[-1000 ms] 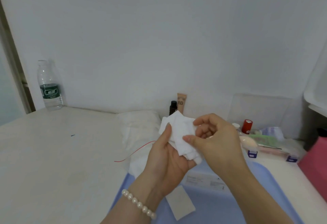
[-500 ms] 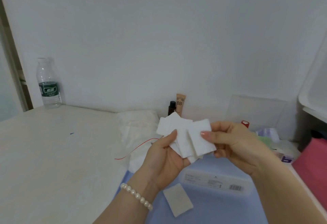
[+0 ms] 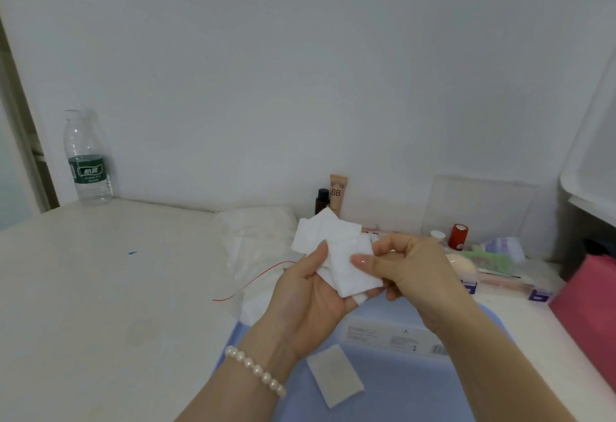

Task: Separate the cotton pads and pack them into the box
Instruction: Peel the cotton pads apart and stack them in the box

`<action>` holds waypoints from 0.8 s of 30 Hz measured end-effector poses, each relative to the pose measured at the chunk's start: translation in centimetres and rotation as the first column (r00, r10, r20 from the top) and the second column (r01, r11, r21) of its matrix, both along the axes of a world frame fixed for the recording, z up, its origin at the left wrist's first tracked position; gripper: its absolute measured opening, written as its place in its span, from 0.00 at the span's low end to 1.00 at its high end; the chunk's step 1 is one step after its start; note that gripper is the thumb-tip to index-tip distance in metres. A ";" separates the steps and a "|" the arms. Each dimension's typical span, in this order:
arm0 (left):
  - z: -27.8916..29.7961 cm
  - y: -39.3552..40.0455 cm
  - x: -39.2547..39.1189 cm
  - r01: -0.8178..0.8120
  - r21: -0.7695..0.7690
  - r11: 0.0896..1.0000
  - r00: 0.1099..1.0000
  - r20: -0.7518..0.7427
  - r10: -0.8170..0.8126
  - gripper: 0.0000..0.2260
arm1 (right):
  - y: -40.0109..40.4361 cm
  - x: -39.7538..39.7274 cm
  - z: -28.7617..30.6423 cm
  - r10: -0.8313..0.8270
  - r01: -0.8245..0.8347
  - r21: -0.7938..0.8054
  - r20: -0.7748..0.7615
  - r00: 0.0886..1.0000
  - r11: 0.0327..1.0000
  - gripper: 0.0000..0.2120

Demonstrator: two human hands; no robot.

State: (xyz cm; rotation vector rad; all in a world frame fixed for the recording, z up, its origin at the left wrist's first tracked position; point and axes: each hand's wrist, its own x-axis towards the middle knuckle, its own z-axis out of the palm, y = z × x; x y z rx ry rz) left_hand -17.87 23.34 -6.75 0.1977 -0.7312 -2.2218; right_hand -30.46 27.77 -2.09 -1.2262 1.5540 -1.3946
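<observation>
My left hand (image 3: 310, 298) holds a fanned stack of white square cotton pads (image 3: 328, 236) above the table, thumb pressed on them. My right hand (image 3: 410, 265) pinches the front pad (image 3: 353, 271) at its right edge with thumb and forefinger. One single pad (image 3: 335, 375) lies flat on the blue tray (image 3: 400, 388) below my hands. A clear rectangular box (image 3: 390, 335) with a printed label lies on the tray under my right wrist, partly hidden.
A water bottle (image 3: 87, 161) stands at the far left by the wall. A clear plastic bag (image 3: 260, 245) with a red thread lies behind my hands. A BB tube (image 3: 338, 193), dark bottle, red roll (image 3: 458, 236) and cosmetics crowd the right; a pink object (image 3: 590, 308) at the right edge.
My right hand pulled one pad out to the right, then came back in; it now pinches the front pad close against the stack. My left hand stayed nearly still.
</observation>
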 end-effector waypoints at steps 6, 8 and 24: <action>0.1 0.3 -0.1 -0.007 0.004 1.000 1.000 -0.015 0.007 0.21 | -0.2 0.8 -0.9 -0.179 0.145 -0.133 -0.299 0.937 0.980 0.11; 0.1 0.3 -0.1 -0.011 0.027 1.000 0.998 -0.056 0.012 0.22 | -0.2 1.3 -1.1 -0.219 0.152 -0.191 -0.405 0.888 0.970 0.11; 0.5 0.4 -0.2 -0.144 0.068 0.987 0.988 -0.044 0.147 0.21 | 0.1 1.5 0.0 0.078 0.028 -0.326 0.306 0.949 0.945 0.10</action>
